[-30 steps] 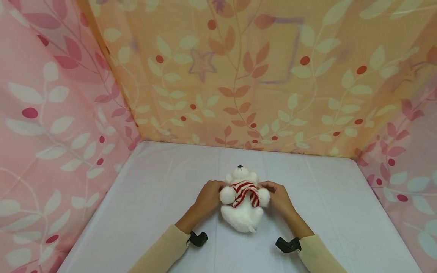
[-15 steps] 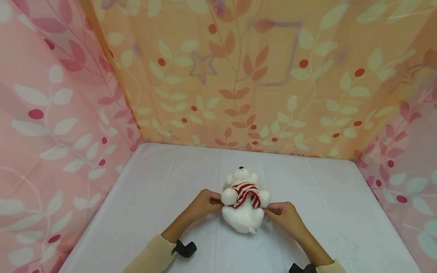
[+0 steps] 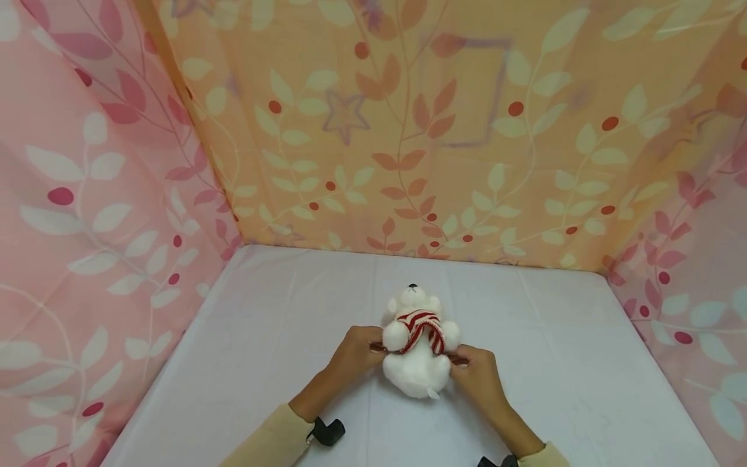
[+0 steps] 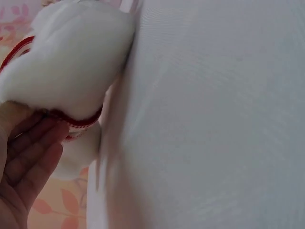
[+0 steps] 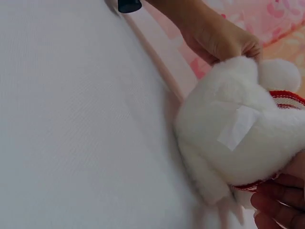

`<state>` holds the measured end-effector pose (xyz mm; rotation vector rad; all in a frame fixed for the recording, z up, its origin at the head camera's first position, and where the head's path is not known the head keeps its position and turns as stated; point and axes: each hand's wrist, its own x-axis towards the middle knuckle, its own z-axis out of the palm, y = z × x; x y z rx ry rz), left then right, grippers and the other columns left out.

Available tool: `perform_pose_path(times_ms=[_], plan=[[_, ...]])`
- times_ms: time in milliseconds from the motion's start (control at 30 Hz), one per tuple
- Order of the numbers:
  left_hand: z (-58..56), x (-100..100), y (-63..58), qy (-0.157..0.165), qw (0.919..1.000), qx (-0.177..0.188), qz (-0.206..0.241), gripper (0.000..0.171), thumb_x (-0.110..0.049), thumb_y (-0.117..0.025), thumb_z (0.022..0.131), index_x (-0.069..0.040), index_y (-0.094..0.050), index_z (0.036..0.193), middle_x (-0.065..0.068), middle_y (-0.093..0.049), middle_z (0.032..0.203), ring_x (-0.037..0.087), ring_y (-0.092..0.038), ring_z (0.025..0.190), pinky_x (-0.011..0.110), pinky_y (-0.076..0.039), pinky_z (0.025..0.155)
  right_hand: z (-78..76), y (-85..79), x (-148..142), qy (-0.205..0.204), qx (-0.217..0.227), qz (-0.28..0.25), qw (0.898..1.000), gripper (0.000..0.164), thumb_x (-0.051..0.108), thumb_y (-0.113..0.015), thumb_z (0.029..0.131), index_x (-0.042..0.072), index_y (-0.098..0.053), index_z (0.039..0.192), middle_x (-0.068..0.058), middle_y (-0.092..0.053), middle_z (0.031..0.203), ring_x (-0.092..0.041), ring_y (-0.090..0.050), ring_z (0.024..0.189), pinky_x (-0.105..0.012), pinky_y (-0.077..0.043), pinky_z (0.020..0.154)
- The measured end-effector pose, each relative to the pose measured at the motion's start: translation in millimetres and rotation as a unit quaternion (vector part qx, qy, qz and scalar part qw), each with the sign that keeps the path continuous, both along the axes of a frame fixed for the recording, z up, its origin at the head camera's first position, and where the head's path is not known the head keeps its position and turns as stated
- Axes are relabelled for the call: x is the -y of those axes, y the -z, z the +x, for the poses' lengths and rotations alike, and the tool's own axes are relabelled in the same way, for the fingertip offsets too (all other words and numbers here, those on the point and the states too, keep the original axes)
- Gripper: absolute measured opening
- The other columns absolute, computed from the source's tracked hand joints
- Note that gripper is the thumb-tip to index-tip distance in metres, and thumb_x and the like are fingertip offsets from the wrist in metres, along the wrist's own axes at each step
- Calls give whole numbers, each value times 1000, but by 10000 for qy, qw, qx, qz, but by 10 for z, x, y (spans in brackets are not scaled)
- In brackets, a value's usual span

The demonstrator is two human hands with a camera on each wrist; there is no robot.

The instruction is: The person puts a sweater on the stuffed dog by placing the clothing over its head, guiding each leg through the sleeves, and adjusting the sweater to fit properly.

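Note:
A white plush bear (image 3: pixel 415 370) with a black nose lies on its back on the white table, its head toward the far wall. It wears a small red-and-white striped sweater (image 3: pixel 421 323), whose red hem also shows in the left wrist view. At the bear's left side in the head view, my left hand (image 3: pixel 356 350) pinches the hem between thumb and fingers. On the opposite side, my right hand (image 3: pixel 480 373) pinches the hem too; in the right wrist view its fingers (image 5: pixel 279 202) curl beneath the bear. The fingertips are partly hidden by fur.
The table (image 3: pixel 280 305) is covered with a smooth white cloth. Orange leaf-patterned fabric (image 3: pixel 408 130) hangs behind it, with pink fabric (image 3: pixel 105 259) along the left and right. A white tag (image 5: pixel 238 129) sits on the bear's underside.
Both hands have come down from beside the bear's shoulders to the sweater's lower edge. In the last half second they have drawn slightly inward, and the bear has stayed nearly in place.

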<state>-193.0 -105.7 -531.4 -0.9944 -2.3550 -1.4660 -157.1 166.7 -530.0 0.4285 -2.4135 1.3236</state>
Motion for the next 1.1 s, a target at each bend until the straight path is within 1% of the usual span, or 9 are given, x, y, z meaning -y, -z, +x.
perform_pose_path(times_ms=[167, 300, 367, 433, 567, 700, 833, 967, 1100], plan=[[-2, 29, -18, -591, 9910, -631, -1025, 22, 7, -73, 78, -14, -66, 79, -7, -55, 70, 1, -46, 67, 13, -38, 59, -31, 20, -24, -94, -773, 798, 9938, 32, -19, -76, 61, 6, -74, 81, -1, -74, 77, -7, -67, 67, -22, -55, 61], [-2, 120, -34, -1008, 9724, -873, -1912, 25, 4, -73, 72, -17, -60, 75, -12, -47, 68, 5, -40, 63, 19, -35, 57, -43, -19, -69, -92, -1386, 2022, 9694, 36, -13, -83, 61, 14, -65, 78, 4, -69, 73, -6, -62, 64, -23, -51, 57], [-6, 173, -28, -1092, 9652, -908, -2195, 24, 2, -75, 71, -18, -62, 75, -13, -49, 68, 5, -41, 62, 20, -36, 57, -30, -25, -100, -49, -1439, 2413, 9597, 39, -10, -85, 61, 16, -60, 74, 6, -66, 68, -3, -56, 59, -22, -47, 53], [-16, 216, -11, -1083, 9620, -953, -2319, 25, 3, -73, 70, -18, -61, 74, -13, -49, 68, 5, -41, 62, 20, -36, 57, -14, -7, -126, -73, -1300, 2466, 9603, 41, -9, -86, 63, 18, -57, 72, 8, -65, 66, 0, -54, 58, -20, -45, 52], [-42, 208, -7, -910, 9695, -1017, -2034, 30, 5, -70, 69, -19, -53, 70, -13, -41, 67, 4, -36, 62, 18, -30, 56, -11, 60, -138, -437, -1097, 1806, 9764, 31, -3, -86, 72, 17, -68, 85, 8, -72, 76, -1, -65, 68, -21, -53, 62], [-48, 151, -22, -651, 9829, -836, -1508, 32, 10, -69, 70, -17, -51, 70, -11, -38, 67, 3, -35, 63, 16, -27, 56, -30, 66, -113, -672, -1285, 1214, 9820, 31, -8, -81, 72, 12, -73, 94, 6, -74, 85, -8, -70, 74, -20, -55, 70], [-35, 118, -16, -291, 9936, -396, -1020, 27, 14, -70, 71, -10, -66, 81, -7, -56, 71, 4, -53, 66, 13, -43, 60, -38, 50, -90, -541, -1434, 944, 9837, 32, -13, -82, 69, 11, -75, 88, 4, -75, 84, -11, -71, 73, -21, -55, 68], [-38, 75, -24, -68, 9970, -157, -760, 28, 15, -69, 71, -8, -70, 86, -4, -65, 78, 5, -62, 73, 15, -52, 66, -52, 42, -60, -368, -1562, 897, 9830, 27, -13, -82, 68, 8, -76, 85, -1, -76, 82, -10, -70, 71, -23, -56, 63], [-54, 65, -63, -237, 9919, -390, -1187, 26, 12, -69, 71, -13, -62, 77, -8, -52, 70, 2, -47, 66, 14, -40, 59, -71, 40, -74, -100, -1870, 1510, 9706, 27, -14, -80, 61, 7, -71, 76, -1, -73, 75, -7, -66, 65, -21, -52, 57]])
